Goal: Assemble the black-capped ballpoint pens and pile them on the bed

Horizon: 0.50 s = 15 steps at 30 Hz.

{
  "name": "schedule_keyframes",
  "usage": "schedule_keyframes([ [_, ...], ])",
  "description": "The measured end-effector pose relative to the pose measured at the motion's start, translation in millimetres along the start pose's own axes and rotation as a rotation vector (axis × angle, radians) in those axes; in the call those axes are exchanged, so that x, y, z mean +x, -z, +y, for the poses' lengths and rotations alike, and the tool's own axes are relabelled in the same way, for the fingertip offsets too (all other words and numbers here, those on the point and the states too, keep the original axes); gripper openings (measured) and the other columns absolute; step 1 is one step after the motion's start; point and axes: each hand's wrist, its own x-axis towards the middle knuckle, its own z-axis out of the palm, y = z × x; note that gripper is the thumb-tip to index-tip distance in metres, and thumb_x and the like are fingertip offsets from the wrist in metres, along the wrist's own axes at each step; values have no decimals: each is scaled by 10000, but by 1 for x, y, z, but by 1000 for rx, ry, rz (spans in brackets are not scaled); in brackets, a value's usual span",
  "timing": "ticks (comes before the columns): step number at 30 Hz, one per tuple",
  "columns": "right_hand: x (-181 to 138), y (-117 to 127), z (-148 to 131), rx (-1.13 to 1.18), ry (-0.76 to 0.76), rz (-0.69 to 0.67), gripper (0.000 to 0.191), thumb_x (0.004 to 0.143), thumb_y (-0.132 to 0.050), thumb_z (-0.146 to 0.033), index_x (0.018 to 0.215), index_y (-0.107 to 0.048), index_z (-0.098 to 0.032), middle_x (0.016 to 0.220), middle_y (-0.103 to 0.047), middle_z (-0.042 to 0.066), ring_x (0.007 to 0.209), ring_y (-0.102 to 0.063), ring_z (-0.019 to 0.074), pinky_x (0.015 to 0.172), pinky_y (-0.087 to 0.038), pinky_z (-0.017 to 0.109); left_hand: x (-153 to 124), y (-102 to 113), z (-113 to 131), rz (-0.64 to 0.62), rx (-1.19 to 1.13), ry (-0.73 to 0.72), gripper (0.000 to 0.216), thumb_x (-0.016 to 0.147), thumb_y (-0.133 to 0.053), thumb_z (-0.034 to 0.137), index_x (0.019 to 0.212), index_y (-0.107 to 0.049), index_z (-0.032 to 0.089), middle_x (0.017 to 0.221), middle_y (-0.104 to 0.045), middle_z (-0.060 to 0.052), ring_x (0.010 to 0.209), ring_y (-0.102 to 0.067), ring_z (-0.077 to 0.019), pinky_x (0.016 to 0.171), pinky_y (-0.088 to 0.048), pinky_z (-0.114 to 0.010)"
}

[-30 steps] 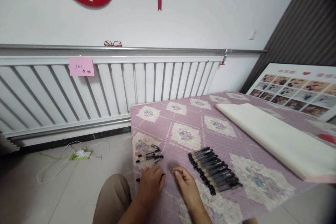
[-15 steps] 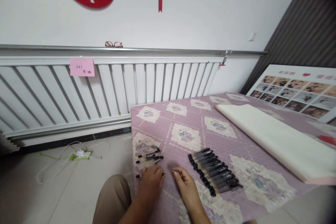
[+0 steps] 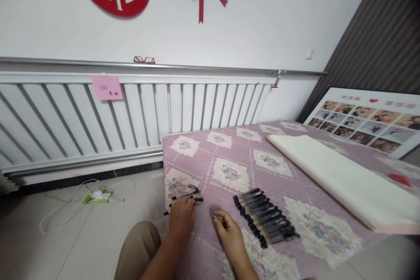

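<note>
My left hand [image 3: 183, 216] reaches over the near left part of a purple floral bedspread [image 3: 205, 249]. Its curled fingers cover most of a pen, whose dark end [image 3: 166, 213] pokes out on the left. Several loose black pens [image 3: 194, 192] lie at the fingertips, partly hidden by the hand. My right hand [image 3: 231, 236] hovers low over the cover, thumb and forefinger pinched on a tiny pale, shiny piece [image 3: 215, 216] too small to name. To its right, several capped black pens [image 3: 265, 216] lie side by side in a slanting row.
A long cream roll or folded board [image 3: 331, 175] lies along the right of the bed, near a red item [image 3: 399, 180]. A photo board [image 3: 367, 120] leans behind. A white radiator [image 3: 187, 109] lines the wall. A power strip [image 3: 98, 197] with cables sits on the floor.
My left hand has moved up and left towards the loose pens, the pen under it shifting along. My right hand keeps its pinch, nearly in place. The view has tilted slightly.
</note>
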Motion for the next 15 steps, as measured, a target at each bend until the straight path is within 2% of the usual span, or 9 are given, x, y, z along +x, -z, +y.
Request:
schedule_keyframes([
  [8,-1,-4,-2,-87,58,-3,212,779,-551,-351,868,-684,-213,815,-719,46,759,-658,217,726,-512,310,0,-5,-1,1,83,92,90,872,-580,231,902,-662,255,924,-605,-9,928,-542,-194,824,-379,-307],
  [11,2,-11,-6,-196,148,1,177,762,-529,-259,822,-692,-228,830,-712,53,800,-650,224,754,-506,319,1,-4,-1,-6,80,103,119,872,-573,209,937,-658,261,935,-604,-11,945,-538,-193,828,-379,-305],
  [15,12,-29,-16,-392,249,-58,217,749,-495,-156,791,-697,-224,818,-683,73,824,-625,231,769,-486,324,1,-6,-2,12,65,120,168,863,-574,183,987,-654,265,974,-604,-18,977,-530,-197,832,-379,-305],
])
